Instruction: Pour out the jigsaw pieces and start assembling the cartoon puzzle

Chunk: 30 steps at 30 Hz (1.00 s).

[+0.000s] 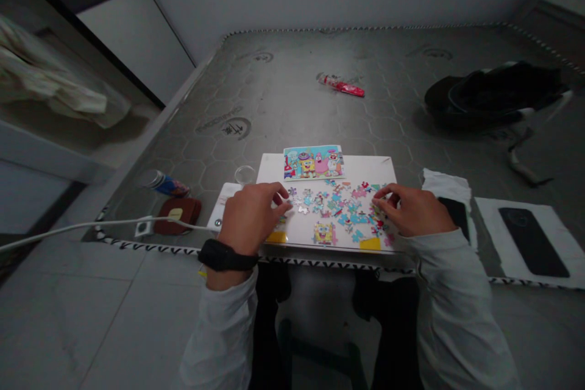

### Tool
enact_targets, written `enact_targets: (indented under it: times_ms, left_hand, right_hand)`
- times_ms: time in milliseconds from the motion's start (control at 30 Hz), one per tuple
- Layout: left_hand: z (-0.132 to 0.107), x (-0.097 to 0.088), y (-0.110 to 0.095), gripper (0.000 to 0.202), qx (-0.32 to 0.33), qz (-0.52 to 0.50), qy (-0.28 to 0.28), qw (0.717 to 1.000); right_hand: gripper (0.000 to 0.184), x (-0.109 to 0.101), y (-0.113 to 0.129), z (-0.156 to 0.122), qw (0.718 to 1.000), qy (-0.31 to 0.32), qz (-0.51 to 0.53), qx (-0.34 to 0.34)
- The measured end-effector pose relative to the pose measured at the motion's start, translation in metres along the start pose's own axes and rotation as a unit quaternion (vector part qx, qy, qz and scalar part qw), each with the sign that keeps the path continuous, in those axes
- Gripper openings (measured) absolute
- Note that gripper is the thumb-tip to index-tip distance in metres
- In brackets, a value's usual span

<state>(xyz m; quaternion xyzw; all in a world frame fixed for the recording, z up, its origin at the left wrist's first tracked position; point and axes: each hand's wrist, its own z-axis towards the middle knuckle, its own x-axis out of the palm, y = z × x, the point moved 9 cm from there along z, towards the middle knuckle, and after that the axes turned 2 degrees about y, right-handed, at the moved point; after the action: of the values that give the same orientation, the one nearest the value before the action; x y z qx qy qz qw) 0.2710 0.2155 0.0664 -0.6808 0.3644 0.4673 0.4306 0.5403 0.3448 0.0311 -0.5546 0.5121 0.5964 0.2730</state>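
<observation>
A white board (pixel 274 164) lies at the table's front edge with many loose jigsaw puzzle pieces (pixel 350 207) spread over its middle and right. Near the front, several joined pieces form a yellow cartoon face (pixel 323 233). The reference picture card (pixel 314 163), showing cartoon characters, rests at the board's back. My left hand (pixel 256 213), with a black band at the wrist, is closed at the board's left side, thumb and forefinger around what looks like a small pale puzzle piece. Over the pieces at the right, my right hand (pixel 414 210) has its fingertips pinched; what they hold is too small to tell.
Left of the board are a power strip (pixel 223 204), a brown case (pixel 178 214), a can (pixel 167 183) and a clear round lid (pixel 245 175). A red wrapper (pixel 342 85) lies farther back. To the right are a black bag (pixel 493 97) and a phone box (pixel 532 241).
</observation>
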Motion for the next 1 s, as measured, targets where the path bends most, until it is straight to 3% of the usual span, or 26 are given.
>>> enact_targets:
  times_ms: [167,267,500,633,800,1000]
  left_hand:
    - [-0.004,0.02,-0.043,0.019,0.133,0.008,0.049,0.99]
    - [-0.005,0.028,-0.054,0.018,0.16,0.023,0.063,0.985]
    - [0.001,0.025,-0.028,0.022,0.082,0.079,0.047,0.992]
    - [0.003,0.024,-0.022,0.022,0.063,0.083,0.045,0.994]
    - [-0.004,0.021,-0.021,0.022,0.04,0.079,0.062,0.994]
    - [-0.017,0.013,-0.005,0.026,-0.02,0.091,0.1,0.991]
  right_hand:
    - [0.016,0.005,0.01,0.001,0.999,0.02,0.01,-0.037]
    - [0.015,0.01,0.024,0.0,0.996,0.04,0.016,-0.083]
    - [0.013,0.023,0.061,-0.009,0.981,0.069,-0.021,-0.181]
    - [0.013,0.026,0.068,-0.012,0.977,0.081,-0.024,-0.197]
    - [0.013,0.022,0.054,-0.007,0.983,0.074,-0.026,-0.168]
    - [0.014,0.005,0.015,-0.001,0.995,0.043,-0.012,-0.094]
